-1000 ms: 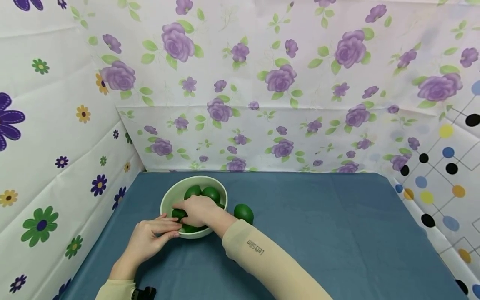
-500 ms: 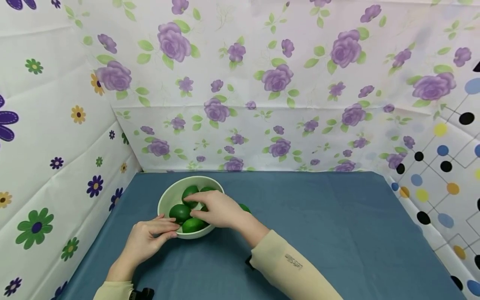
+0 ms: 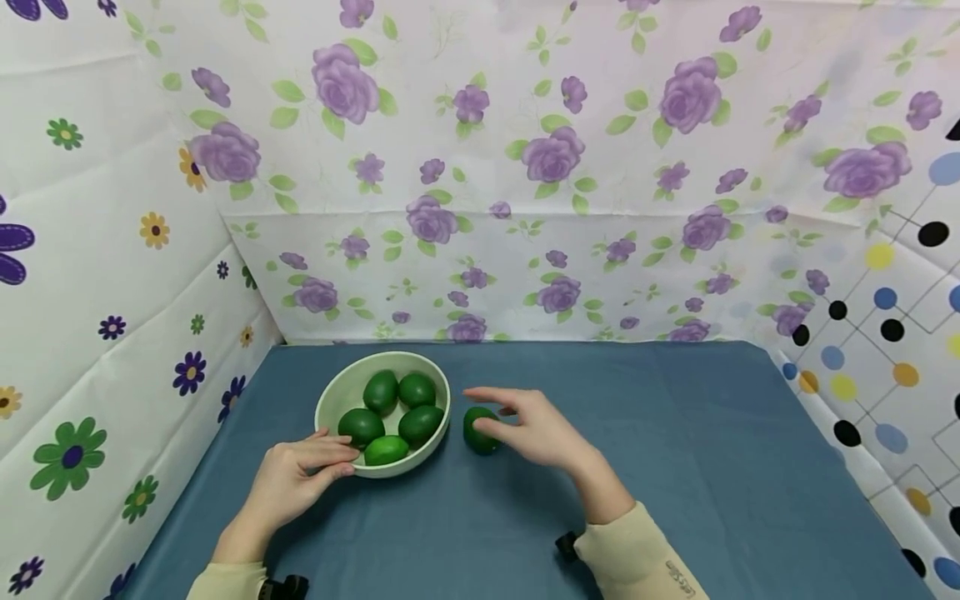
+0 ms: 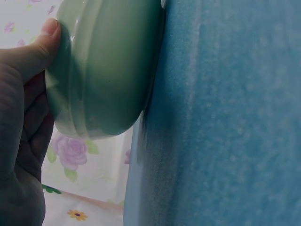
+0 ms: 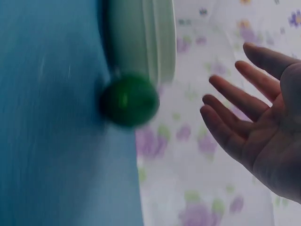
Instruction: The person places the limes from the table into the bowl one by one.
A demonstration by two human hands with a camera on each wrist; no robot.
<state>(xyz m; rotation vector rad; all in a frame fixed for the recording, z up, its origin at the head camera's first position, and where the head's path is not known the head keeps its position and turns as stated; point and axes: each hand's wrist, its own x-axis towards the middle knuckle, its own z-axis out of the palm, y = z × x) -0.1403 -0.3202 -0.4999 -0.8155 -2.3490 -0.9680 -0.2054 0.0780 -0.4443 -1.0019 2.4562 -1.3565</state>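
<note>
A pale green bowl [image 3: 331, 402] stands at the table's left, holding several smooth oval green fruits, lime- or avocado-like. The front fruit [image 3: 386, 450] is brighter green than the others. My left hand [image 3: 294, 475] grips the bowl's near-left rim between thumb and fingers; the left wrist view shows the thumb on the bowl's wall [image 4: 108, 70]. Right of the bowl, another dark green fruit [image 3: 478, 432] lies on the table. Over that fruit hovers my right hand [image 3: 536, 427], fingers extended and apart. In the right wrist view, a gap separates the hand [image 5: 263, 117] from the fruit [image 5: 130, 100].
A blue cloth [image 3: 675, 467] covers the table. Floral sheets [image 3: 510, 275] stand behind it and at the left, and a dotted sheet [image 3: 892, 375] hangs at the right. Each wrist carries a small black device.
My right hand has come out of the bowl and moved right, over the loose fruit. The fruits inside are now uncovered. My left hand stays at the rim.
</note>
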